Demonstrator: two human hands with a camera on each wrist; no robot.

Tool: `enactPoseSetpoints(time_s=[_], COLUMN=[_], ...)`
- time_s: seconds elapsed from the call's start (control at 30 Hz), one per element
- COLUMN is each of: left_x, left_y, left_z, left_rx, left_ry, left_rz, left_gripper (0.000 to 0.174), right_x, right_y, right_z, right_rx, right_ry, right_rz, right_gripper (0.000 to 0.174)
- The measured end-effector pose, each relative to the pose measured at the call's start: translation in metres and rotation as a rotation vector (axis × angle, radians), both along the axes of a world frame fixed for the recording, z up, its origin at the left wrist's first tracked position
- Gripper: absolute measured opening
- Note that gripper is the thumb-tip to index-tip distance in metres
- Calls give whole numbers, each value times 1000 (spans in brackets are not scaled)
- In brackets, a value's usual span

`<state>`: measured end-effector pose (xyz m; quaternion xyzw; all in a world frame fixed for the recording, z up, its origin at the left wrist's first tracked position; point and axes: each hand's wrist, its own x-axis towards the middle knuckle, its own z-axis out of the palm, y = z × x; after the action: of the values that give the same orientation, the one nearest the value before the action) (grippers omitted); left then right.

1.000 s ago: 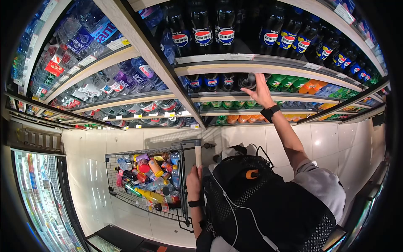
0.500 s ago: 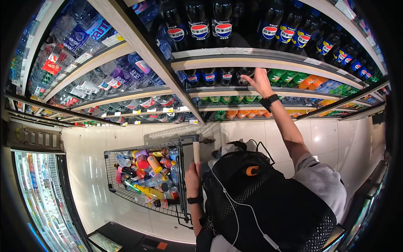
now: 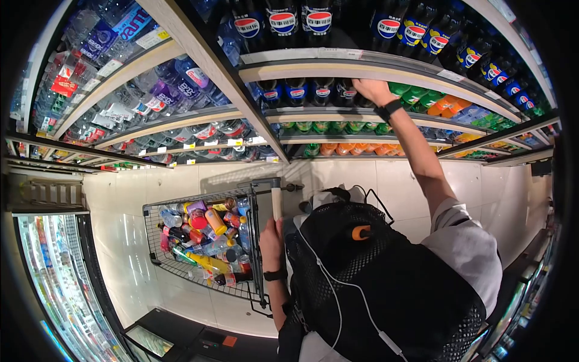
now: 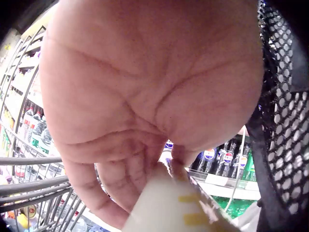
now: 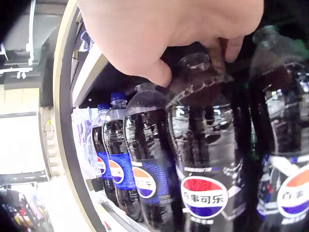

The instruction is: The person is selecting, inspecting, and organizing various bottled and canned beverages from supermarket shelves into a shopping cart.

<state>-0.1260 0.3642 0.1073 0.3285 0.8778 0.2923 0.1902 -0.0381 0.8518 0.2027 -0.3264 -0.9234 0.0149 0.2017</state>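
Under the edge of an upper shelf, my right hand (image 3: 373, 92) reaches to a dark cola bottle (image 3: 345, 93) in the head view. The right wrist view shows that hand (image 5: 169, 34) over the same bottle (image 5: 205, 145), thumb on the left and fingertips curled behind its neck; the bottle stands upright. My left hand (image 3: 271, 246) holds the pale handle (image 3: 276, 203) of a shopping cart. Seen in the left wrist view, the palm (image 4: 149, 87) lies over the handle (image 4: 161, 208), with curled fingers beside it.
The cart basket (image 3: 148, 238) holds many bottles. Cola bottles (image 5: 145, 183) stand close on both sides of the gripped one. A wooden shelf edge (image 3: 362, 73) runs above the right hand. A black mesh bag (image 3: 386, 283) is against the body.
My right hand has moved farther in under the shelf edge, its fingers now largely hidden in the head view. The left hand stays on the handle. Shelves and cart appear slightly higher in view.
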Motion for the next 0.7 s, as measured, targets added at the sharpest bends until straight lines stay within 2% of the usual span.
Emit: enactPoseSetpoints(time_s=[0.07,0.13,0.23,0.3,0.43,0.53,0.6,0.63,0.7], left_x=[-3,-7,-9,-12,-13,-14,-16,-16,-17], left_y=[-3,-1,-4,-3,-7,-8,-8,-8,-9], left_z=[-13,-22,-31,-32,-30,-26,-23,-23,-22], left_rx=[-13,19,3,5,21,27,20,9,-3], left_ry=[-12,-2,-25,-28,-46,-46,-54,-58,-61], left_rz=[0,6,13,11,6,5,12,11,11], left_gripper=[32,31,31,32,33,34,34,34,34], right_x=[7,11,15,18,19,18,16,16,12], right_y=[22,38,55,56,51,47,39,36,15], right_z=[-27,-42,-66,-62,-58,-52,-45,-40,-12], right_rx=[149,186,218,370,434,450,370,372,-28], right_ry=[69,27,-40,53,212,127,-17,-15,-128], right_rz=[200,319,366,521,570,508,335,337,6], right_gripper=[33,28,24,22,21,22,26,26,34])
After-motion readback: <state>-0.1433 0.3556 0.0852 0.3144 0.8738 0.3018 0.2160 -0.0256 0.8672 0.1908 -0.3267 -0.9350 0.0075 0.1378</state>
